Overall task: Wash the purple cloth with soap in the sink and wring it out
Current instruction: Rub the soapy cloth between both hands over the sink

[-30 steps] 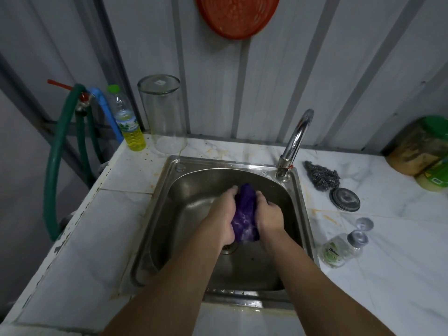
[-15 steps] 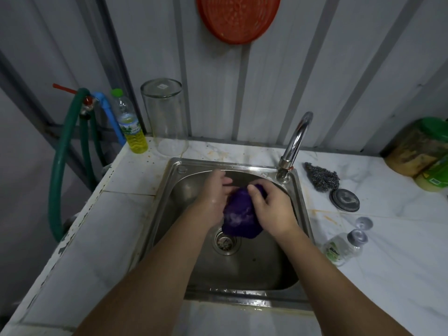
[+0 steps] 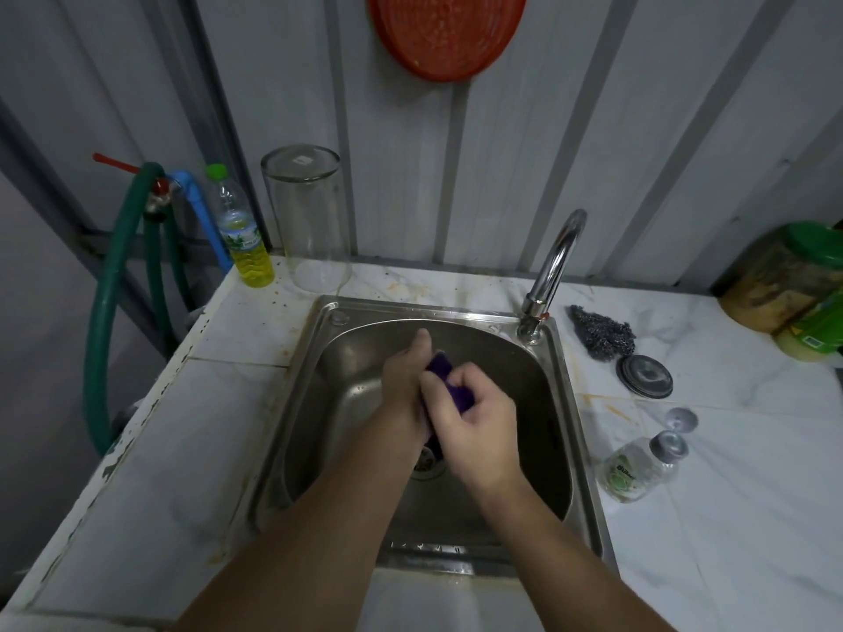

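Note:
The purple cloth [image 3: 449, 380] is bunched up between both hands over the steel sink [image 3: 456, 314], above the drain. My left hand [image 3: 403, 380] holds the cloth from the left side, one finger sticking out toward the back. My right hand [image 3: 474, 426] grips the cloth from the right, fingers curled round it. Most of the cloth is hidden by the hands. A small clear soap bottle [image 3: 638, 467] lies on its side on the counter right of the sink. The tap [image 3: 554, 266] stands at the sink's back right corner; no water is seen running.
A steel scourer [image 3: 602, 333], a round metal lid [image 3: 644, 376] and a small cap [image 3: 680, 419] lie right of the sink. A bottle of yellow liquid [image 3: 241, 239] and an upturned glass jar [image 3: 308, 221] stand at back left. Green jars [image 3: 793, 285] sit far right; a green hose [image 3: 107, 321] hangs left.
Both hands have worked the cloth, turning it from a spread bundle into a tighter bunch. My right hand has come over the cloth toward the left hand and moved nearer the drain.

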### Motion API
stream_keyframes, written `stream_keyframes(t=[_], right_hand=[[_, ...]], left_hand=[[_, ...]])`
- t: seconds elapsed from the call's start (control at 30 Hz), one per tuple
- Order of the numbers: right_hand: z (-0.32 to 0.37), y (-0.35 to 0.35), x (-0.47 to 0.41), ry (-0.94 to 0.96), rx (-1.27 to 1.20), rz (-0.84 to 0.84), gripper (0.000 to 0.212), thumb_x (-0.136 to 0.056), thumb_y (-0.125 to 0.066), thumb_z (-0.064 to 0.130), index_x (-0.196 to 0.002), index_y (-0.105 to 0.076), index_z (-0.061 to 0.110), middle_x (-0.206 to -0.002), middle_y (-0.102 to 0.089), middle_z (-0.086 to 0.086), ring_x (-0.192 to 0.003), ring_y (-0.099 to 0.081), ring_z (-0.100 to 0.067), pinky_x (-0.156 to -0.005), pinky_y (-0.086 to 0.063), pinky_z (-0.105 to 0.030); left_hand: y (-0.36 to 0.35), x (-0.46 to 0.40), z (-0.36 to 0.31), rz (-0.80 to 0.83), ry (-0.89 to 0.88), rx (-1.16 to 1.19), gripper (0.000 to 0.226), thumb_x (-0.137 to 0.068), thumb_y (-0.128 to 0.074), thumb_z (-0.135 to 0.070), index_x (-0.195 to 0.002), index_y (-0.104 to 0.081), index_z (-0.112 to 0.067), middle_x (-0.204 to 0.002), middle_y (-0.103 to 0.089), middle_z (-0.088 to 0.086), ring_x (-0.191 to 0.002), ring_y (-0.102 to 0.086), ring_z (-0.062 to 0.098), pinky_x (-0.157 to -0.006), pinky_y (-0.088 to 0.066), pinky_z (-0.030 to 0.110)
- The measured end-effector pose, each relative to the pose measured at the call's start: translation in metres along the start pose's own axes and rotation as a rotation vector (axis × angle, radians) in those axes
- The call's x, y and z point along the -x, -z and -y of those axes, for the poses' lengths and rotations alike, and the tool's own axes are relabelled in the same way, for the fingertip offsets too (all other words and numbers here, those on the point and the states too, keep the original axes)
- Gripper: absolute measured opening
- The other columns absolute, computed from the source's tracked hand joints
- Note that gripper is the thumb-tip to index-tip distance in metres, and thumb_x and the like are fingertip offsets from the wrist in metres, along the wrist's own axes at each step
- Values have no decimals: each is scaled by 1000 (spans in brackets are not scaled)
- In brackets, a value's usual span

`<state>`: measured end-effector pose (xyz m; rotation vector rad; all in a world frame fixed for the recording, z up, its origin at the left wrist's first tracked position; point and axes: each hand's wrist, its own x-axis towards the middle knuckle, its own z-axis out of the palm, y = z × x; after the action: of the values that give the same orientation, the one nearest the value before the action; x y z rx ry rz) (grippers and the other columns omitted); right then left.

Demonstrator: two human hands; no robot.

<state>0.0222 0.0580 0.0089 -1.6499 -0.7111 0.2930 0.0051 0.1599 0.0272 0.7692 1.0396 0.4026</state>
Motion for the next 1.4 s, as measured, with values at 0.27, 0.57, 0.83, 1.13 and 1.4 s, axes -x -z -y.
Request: stream_keyframes(t=[0.27, 0.57, 0.83, 1.13, 1.4], right_hand=[[-2, 19, -38, -61, 172, -187, 40, -100, -56, 29, -61, -58, 24, -54, -60, 9, -49, -53, -4, -53, -40, -18], [-9, 22, -45, -210, 285, -202, 40, -101, -57, 29, -62, -59, 21, -56, -60, 3, -48, -56, -4, -53, -43, -23], [5, -3, -3, 259, 252, -122, 39, -93, -58, 32, -61, -55, 12, -55, -55, -1, -53, -54, -22, -50, -43, -35], [3, 11, -17, 97, 248, -192, 39, -98, -55, 30, -61, -52, 19, -53, -51, 8, -48, -50, -7, -49, -41, -28], [6, 22, -43, -208, 340, -228, 36, -102, -55, 30, -69, -62, 17, -63, -64, -1, -58, -60, -18, -54, -42, -28]], left_hand=[[-17, 10, 6, -29, -4, -107, 36, -96, -60, -30, -68, -73, -11, -59, -68, 4, -54, -65, 20, -57, -51, 25], [-19, 20, 4, 66, 48, -102, 30, -97, -60, -32, -79, -71, -11, -56, -65, 1, -61, -67, 22, -74, -60, 37], [-9, 16, -13, 3, -19, -118, 46, -102, -41, -12, -57, -30, -15, -42, -36, 3, -27, -37, 9, -34, -31, 12], [-13, 15, -11, 26, -2, -163, 48, -104, -52, -32, -61, -54, -12, -47, -54, 1, -49, -55, 19, -67, -49, 29], [-20, 29, -6, 99, 39, -138, 38, -102, -55, -34, -83, -72, -6, -69, -74, 9, -68, -74, 25, -72, -62, 35]])
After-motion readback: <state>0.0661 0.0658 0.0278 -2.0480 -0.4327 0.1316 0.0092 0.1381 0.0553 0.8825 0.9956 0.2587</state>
